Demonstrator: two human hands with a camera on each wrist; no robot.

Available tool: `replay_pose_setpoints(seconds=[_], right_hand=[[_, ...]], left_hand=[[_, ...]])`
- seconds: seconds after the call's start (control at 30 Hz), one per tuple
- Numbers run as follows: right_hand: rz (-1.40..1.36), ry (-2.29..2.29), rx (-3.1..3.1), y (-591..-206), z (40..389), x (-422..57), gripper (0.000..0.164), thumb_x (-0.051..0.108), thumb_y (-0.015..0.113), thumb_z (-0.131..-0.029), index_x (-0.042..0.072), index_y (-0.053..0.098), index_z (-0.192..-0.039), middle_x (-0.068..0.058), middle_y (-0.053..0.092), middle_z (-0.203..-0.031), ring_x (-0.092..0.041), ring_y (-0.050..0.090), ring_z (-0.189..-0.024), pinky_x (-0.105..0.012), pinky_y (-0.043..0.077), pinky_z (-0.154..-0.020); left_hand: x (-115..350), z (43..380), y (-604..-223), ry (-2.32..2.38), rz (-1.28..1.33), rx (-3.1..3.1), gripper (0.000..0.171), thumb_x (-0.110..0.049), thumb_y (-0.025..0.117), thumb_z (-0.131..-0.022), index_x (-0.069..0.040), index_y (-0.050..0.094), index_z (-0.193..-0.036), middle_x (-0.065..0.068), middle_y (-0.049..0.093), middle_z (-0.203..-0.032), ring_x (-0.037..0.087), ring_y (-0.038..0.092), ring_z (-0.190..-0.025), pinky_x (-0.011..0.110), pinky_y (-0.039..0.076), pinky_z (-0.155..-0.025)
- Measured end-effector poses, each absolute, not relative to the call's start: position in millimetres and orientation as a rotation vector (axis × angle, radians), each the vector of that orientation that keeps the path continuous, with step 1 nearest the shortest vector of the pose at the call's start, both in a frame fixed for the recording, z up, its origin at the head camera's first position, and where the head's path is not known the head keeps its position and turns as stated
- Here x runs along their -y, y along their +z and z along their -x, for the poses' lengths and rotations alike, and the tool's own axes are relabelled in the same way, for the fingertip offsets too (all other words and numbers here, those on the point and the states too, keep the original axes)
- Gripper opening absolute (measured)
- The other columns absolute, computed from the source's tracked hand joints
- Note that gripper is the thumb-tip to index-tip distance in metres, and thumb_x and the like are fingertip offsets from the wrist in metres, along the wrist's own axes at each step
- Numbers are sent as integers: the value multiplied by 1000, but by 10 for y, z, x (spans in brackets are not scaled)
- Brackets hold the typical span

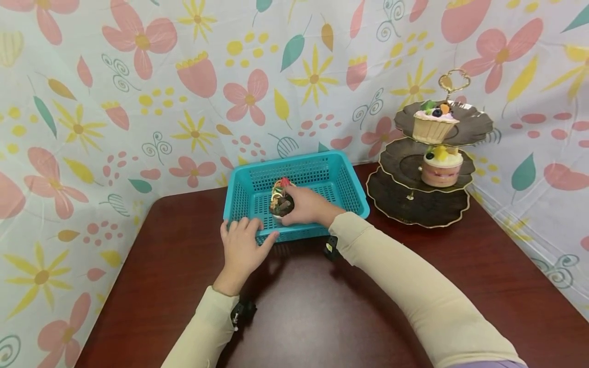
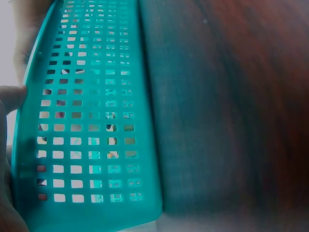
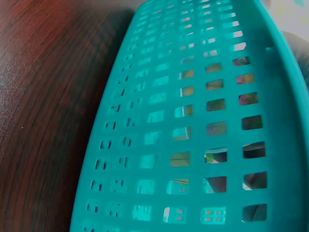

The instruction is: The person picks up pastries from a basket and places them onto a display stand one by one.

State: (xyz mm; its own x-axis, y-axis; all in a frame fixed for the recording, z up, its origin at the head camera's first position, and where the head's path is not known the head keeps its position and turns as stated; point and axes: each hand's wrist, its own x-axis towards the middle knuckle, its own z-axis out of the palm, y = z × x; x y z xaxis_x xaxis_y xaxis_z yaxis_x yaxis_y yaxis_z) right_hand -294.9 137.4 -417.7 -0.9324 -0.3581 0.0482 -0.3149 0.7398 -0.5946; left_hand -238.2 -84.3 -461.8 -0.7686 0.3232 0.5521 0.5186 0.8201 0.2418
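Now our right hand (image 1: 307, 206) pinches the dark-topped dessert (image 1: 281, 205) from its right. Our left hand (image 1: 243, 246), fingers spread, touches the basket (image 1: 301, 233).

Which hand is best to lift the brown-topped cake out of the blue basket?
Probably the right hand: it reaches into the basket and holds the brown-topped cake. The left hand only touches the basket's near edge.

From where I stand, no words, labels, brands, numbers or signs can be read. The small black device (image 1: 331, 244) by the right sleeve (image 1: 409, 281) shows a yellowish patch, and the other device (image 1: 242, 313) by the left sleeve (image 1: 204, 322) pale specks, all too small to make out as lettering.
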Motion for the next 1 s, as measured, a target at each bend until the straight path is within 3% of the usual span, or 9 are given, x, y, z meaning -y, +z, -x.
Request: replay_pose_setpoints(seconds=[0.27,0.53,1.0], right_hand=[[541,-1160,-2817,-4142,2799,-1438,64,41,82,-78,16,54,-130,4,63,-109,-12,63,-92,-35,55,-79],[540,-1284,-2816,-4107,2703,-1517,70,41,85,-77,16,52,-133,4,61,-112,-12,63,-95,-34,56,-78],[605,-1524,-2920,-4115,2517,-1719,71,41,85,-77,16,52,-135,-2,54,-128,-18,57,-107,-41,53,-86]], left_hand=[[858,2355,-4652,-530,619,2497,43,-56,66,-91,-14,60,-91,4,56,-83,30,53,-82,71,22,-108],[860,2363,-4657,-518,605,2496,42,-57,65,-92,-15,60,-91,4,56,-83,31,53,-84,72,22,-107],[833,2354,-4622,-508,610,2508,42,-55,67,-91,-14,61,-92,5,58,-84,31,53,-83,71,22,-108]])
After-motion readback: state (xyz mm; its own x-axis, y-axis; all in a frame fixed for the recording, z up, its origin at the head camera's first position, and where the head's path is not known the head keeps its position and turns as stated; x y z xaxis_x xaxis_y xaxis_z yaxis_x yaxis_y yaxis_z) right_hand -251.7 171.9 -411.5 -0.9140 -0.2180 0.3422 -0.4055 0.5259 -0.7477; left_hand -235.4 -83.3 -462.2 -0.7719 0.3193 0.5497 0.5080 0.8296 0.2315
